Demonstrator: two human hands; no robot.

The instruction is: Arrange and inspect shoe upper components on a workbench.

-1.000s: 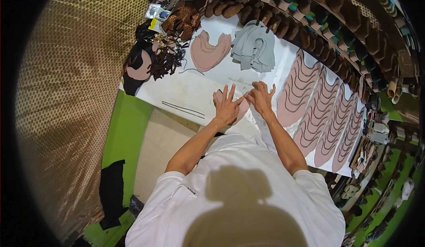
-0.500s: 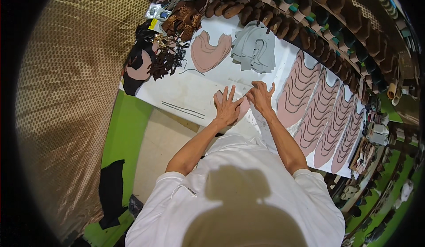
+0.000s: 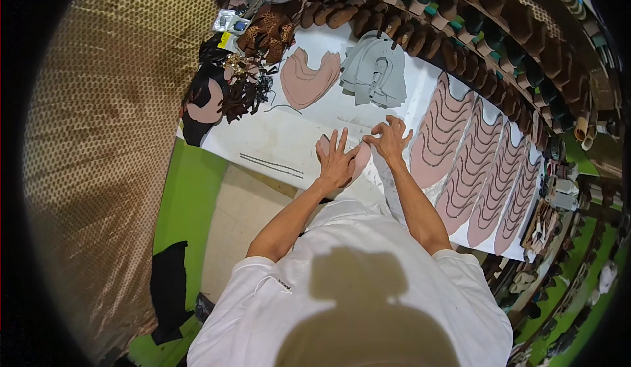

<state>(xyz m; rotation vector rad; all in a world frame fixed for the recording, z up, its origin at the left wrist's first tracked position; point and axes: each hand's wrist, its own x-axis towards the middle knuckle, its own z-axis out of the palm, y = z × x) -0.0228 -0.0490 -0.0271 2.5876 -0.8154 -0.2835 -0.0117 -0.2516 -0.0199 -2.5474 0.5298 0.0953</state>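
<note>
On the white table in front of me lies a curved pink shoe-upper piece, partly covered by my hands. My left hand presses flat on it with the fingers spread. At the piece's far right tip, my right hand pinches with thumb and forefinger, its other fingers raised. Whether a thin strip is also between those fingertips is too small to tell. Two thin dark strips lie left of my left hand, near the table's front edge. Another short dark strip rests farther back.
A stacked pink U-shaped piece and grey sheets lie at the back. Overlapping pink pieces with dark-trimmed edges run in rows on the right. Dark scraps crowd the left end. Shoe lasts line the far edge.
My right hand has shifted slightly up and left, its outer fingers lifted and spread more. My left hand stays in place on the pink piece.
</note>
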